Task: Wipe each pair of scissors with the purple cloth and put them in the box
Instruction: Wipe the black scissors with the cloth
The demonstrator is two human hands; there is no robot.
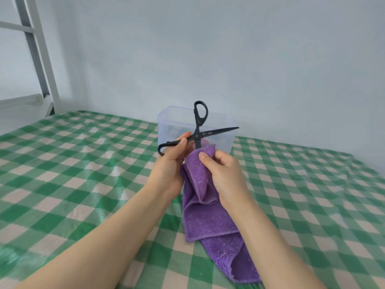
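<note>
A pair of black scissors [216,132] is held spread wide in front of me, one blade pointing right, one handle loop up. My left hand [170,161] grips the lower handle and shank. The other blade goes down into the purple cloth [205,203], which my right hand [225,174] pinches around it. The cloth hangs down onto the table. Just behind the scissors stands the clear plastic box [166,119], with some blurred items inside.
A green and cream checked tablecloth [83,174] covers the table. A pale wall runs close behind the box. A white metal frame [39,59] stands at the far left.
</note>
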